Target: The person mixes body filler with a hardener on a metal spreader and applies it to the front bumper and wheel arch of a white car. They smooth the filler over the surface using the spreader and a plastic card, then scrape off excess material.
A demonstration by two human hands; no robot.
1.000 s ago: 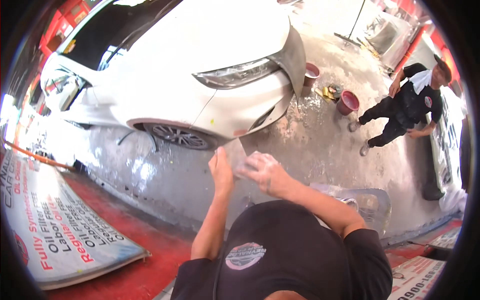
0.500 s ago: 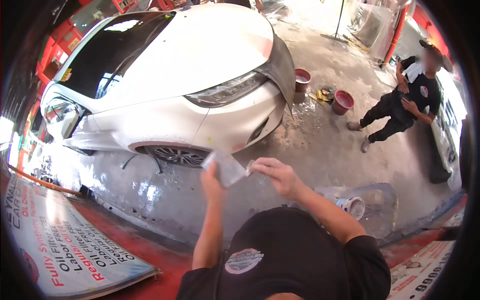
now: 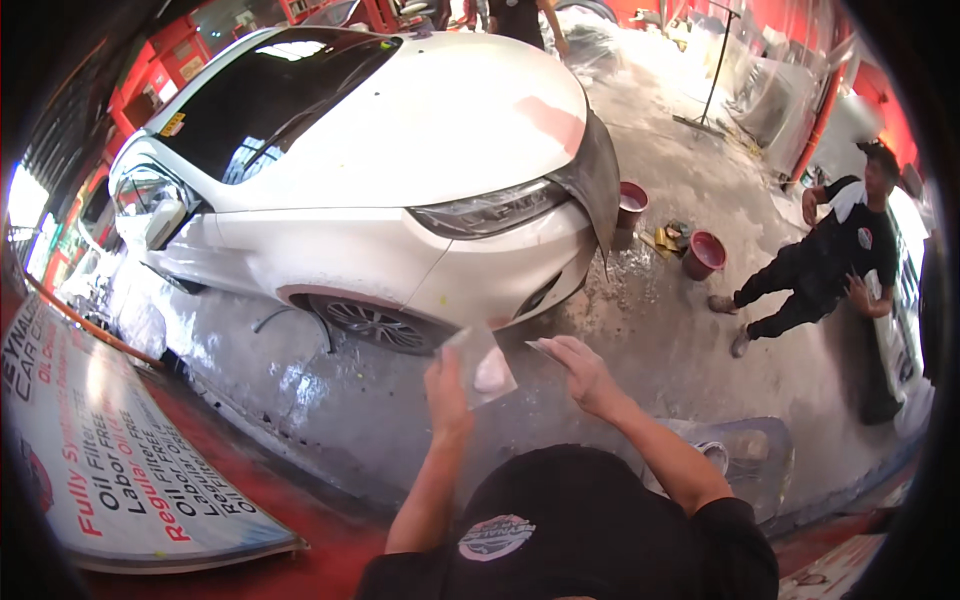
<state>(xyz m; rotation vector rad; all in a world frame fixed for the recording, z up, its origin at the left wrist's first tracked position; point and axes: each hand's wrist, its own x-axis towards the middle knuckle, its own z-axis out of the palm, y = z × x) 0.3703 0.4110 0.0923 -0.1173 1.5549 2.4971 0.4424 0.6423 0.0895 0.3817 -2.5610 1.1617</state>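
My left hand (image 3: 447, 400) is closed on the edge of a flat, pale mixing board (image 3: 463, 352). A soft pinkish-white lump of paste (image 3: 491, 372) lies on the board near its right side. To the right, my right hand (image 3: 590, 382) pinches a small thin spreader (image 3: 538, 345), its tip pointing toward the board with a gap between them. Beyond both hands stands a white car (image 3: 330, 238). Dull, sanded-looking patches show around its front wheel arch (image 3: 350, 292), and a pinkish patch (image 3: 552, 122) marks the bonnet's front edge.
Two dark red buckets (image 3: 705, 255) (image 3: 632, 200) stand beyond the car's front corner, with small items (image 3: 668, 238) between them. A co-worker (image 3: 835, 250) stands at the right, another person (image 3: 518, 20) at the back. A clear plastic sheet (image 3: 765, 450) lies right of me; a printed banner (image 3: 130, 470) lies left.
The spreader has come away from the board's corner, widening the gap between my hands. The board has turned so the paste lump shows. My view has shifted, placing the car lower and farther right.
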